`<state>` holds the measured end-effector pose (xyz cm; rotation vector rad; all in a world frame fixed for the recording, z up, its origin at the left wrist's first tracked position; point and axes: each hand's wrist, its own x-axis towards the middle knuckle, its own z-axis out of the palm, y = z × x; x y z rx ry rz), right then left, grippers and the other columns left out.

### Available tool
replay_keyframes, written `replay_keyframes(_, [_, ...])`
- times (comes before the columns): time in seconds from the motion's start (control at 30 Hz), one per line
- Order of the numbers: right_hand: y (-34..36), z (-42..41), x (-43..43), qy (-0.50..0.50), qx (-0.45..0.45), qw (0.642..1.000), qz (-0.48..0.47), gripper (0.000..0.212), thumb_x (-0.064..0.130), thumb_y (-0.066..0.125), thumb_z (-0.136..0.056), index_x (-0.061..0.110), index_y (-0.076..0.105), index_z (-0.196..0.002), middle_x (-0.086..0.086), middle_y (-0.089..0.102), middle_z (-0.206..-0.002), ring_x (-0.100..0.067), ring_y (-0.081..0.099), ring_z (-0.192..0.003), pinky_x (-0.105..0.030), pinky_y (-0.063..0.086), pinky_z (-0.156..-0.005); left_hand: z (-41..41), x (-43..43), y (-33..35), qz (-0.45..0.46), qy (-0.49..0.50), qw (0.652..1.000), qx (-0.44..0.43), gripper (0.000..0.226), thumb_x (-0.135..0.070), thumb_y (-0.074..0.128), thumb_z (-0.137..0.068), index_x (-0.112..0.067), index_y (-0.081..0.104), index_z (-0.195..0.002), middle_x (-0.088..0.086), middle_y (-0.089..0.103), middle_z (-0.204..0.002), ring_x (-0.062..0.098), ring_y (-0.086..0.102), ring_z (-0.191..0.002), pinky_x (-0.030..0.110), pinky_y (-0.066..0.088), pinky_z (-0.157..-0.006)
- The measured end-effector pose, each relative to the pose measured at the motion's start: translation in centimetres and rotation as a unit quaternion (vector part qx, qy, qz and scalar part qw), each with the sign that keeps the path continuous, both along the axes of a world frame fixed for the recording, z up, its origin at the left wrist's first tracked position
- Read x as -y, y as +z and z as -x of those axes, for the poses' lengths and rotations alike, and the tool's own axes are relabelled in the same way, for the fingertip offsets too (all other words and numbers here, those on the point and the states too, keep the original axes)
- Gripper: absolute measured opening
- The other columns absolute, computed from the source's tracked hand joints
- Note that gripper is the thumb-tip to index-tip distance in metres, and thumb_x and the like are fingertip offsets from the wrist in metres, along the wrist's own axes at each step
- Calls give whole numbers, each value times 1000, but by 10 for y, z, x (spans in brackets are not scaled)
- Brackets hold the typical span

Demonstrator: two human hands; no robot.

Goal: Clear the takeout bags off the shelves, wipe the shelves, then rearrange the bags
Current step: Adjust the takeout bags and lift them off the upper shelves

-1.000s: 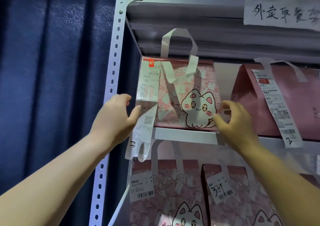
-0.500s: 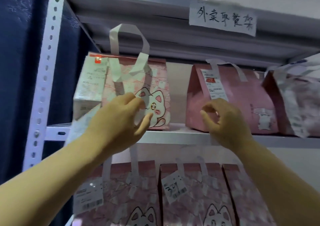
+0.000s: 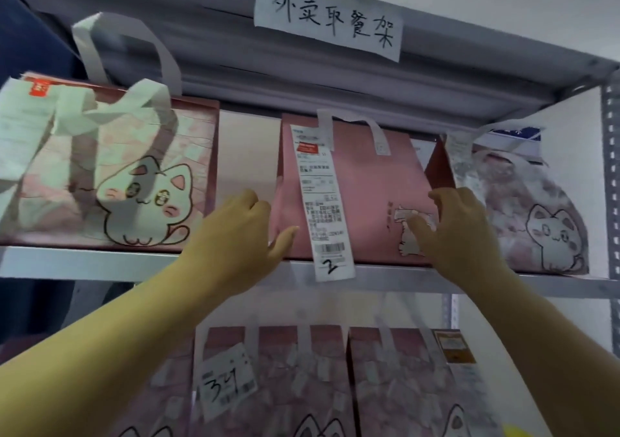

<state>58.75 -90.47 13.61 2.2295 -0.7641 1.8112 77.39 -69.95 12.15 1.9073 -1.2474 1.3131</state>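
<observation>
A plain pink takeout bag with a long receipt marked "2" stands in the middle of the upper shelf. My left hand holds its left edge, with the fingers behind the bag and the thumb on its front. My right hand grips the right edge, thumb pressed on the small cat print. A cat-print bag with white handles stands to the left. Another cat-print bag stands to the right, touching the middle one.
On the shelf below, several pink patterned bags stand side by side, one tagged "321". A handwritten paper sign is taped to the top shelf's edge. A perforated metal post bounds the right side. A dark curtain hangs at far left.
The view has swung right. Both hands left the left cat-print bag, moved right, and now hold the two sides of the middle pink bag.
</observation>
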Motion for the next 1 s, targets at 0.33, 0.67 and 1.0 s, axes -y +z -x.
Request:
replay_keyframes(0.33, [-4, -4, 35, 89, -31, 986, -135, 38, 45, 61, -82, 15, 48, -101, -5, 55, -98, -23, 48, -83, -32, 35, -69, -2, 22, -4, -22, -18, 991, -134, 37, -54, 42, -89, -19, 51, -82, 0, 56, -86, 19, 52, -79, 33, 41, -64])
replay_keyframes(0.67, [-6, -11, 28, 131, -9, 986, -103, 44, 44, 62, -81, 15, 49, -111, -3, 55, -102, -22, 50, -88, -32, 38, -73, -6, 13, 0, 13, 0, 991, -135, 34, -43, 45, -93, -17, 43, -71, -3, 46, -67, 21, 43, -66, 26, 23, -48])
replay_keyframes(1.0, [-5, -3, 17, 108, 57, 993, 1, 43, 30, 66, -83, 7, 53, -116, -9, 57, -106, -16, 47, -86, -30, 37, -75, -3, -4, 4, 85, -52, 992, -78, 42, -45, 48, -90, -13, 57, -115, -3, 59, -93, 16, 57, -85, 34, 48, -74])
